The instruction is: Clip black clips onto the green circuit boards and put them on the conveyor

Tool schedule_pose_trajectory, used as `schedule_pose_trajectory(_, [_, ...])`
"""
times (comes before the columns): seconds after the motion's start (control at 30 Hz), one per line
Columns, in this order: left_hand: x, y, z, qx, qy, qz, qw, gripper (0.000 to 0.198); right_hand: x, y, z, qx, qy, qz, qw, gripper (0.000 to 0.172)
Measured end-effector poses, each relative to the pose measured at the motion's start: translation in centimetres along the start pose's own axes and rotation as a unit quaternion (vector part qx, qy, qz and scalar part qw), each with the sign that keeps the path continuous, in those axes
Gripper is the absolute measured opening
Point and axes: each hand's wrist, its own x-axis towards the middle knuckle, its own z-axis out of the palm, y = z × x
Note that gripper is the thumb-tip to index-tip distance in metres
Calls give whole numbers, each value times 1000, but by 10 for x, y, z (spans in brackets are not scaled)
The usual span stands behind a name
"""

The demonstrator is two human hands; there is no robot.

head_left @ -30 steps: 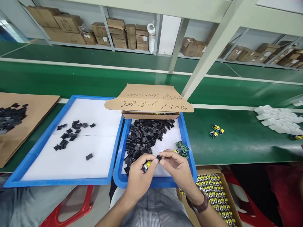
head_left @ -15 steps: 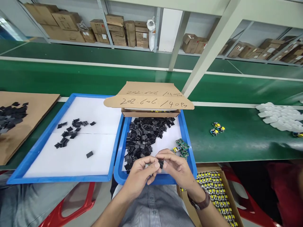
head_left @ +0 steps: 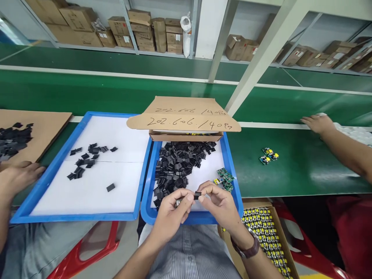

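Over the near edge of a blue-rimmed tray (head_left: 236, 193), my two hands meet fingertip to fingertip. My left hand (head_left: 174, 209) pinches a small part (head_left: 178, 202), mostly hidden, with a pale bit showing; it looks like a small circuit board. My right hand (head_left: 219, 203) is closed on a small black rectangular piece (head_left: 197, 194), between thumb and fingers. The black piece touches or nearly touches the left fingertips. Behind my hands lies a heap of similar black pieces (head_left: 174, 166). Several green circuit boards (head_left: 225, 176) lie at the tray's right side.
An open cardboard box (head_left: 186, 136) stands at the tray's back. Left is a larger blue-rimmed tray (head_left: 128, 193) with scattered black pieces. A few boards (head_left: 269, 155) lie on the green bench. Co-workers' hands appear left (head_left: 17, 178) and right (head_left: 319, 124). Below right sits a carton of yellow-topped parts (head_left: 264, 232).
The black piece has turned more level and shows more between my fingertips. A co-worker's hand has come in at the left, another at the right over the white pieces. The view has shifted slightly.
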Motion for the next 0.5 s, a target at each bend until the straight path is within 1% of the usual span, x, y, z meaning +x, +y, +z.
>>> schedule_pose_trajectory(0.13, [-1, 1, 0, 88, 23, 45, 995, 25, -2, -1, 1, -37, -3, -8, 999, 5])
schedule_pose_trajectory(0.37, [0, 1, 1, 168, 53, 132, 975, 16, -7, -2, 3, -43, -18, 7, 999, 7])
schedule_pose_trajectory(0.43, [-3, 0, 3, 184, 57, 140, 971, 15, -12, 1, 2, -64, -14, 0, 998, 6])
schedule_pose_trajectory(0.5, [-6, -2, 5, 197, 60, 137, 969, 17, -17, 4, 1, -114, -2, -31, 993, 8])
